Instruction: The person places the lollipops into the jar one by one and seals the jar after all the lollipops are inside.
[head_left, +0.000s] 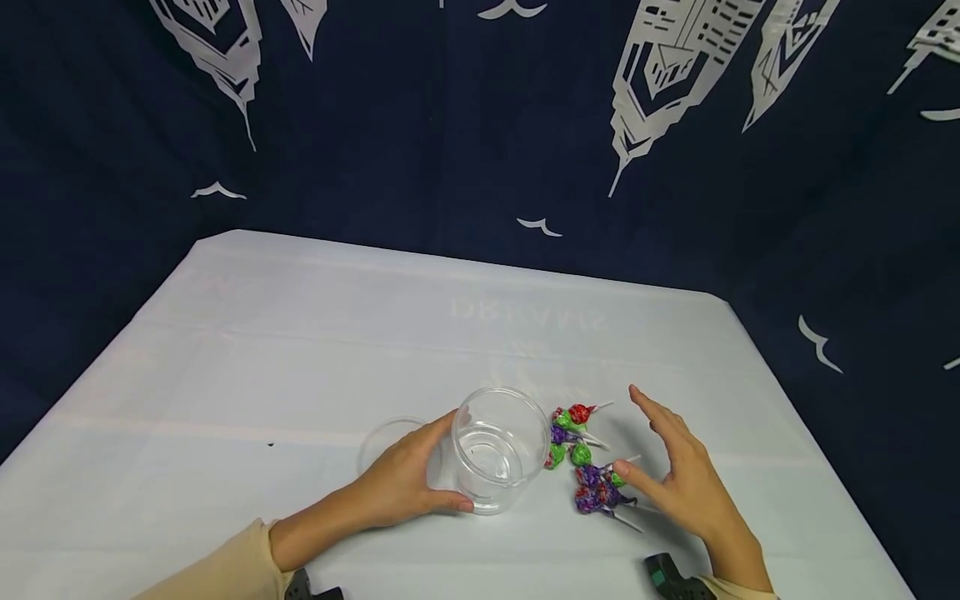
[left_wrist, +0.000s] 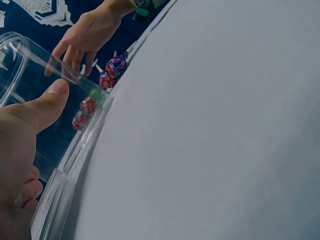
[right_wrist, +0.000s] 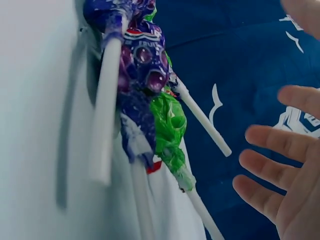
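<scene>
My left hand [head_left: 408,479] grips a clear plastic jar [head_left: 498,450] from its left side, thumb at the front near its base. The jar stands upright with its round mouth uncovered, and nothing shows inside it. Just right of it lies a loose pile of wrapped lollipops [head_left: 592,487], in purple, green and red wrappers with white sticks. My right hand [head_left: 678,479] hovers at the right edge of the pile, fingers spread and holding nothing. In the right wrist view, purple lollipops [right_wrist: 142,65] and a green lollipop [right_wrist: 169,122] appear close up, apart from the fingertips [right_wrist: 250,192].
A clear round lid [head_left: 367,446] lies on the white tabletop [head_left: 225,375], partly behind my left hand. A small dark speck [head_left: 271,444] is on the left of the table. Behind hangs a dark blue cloth [head_left: 420,125] with pale building and bird prints.
</scene>
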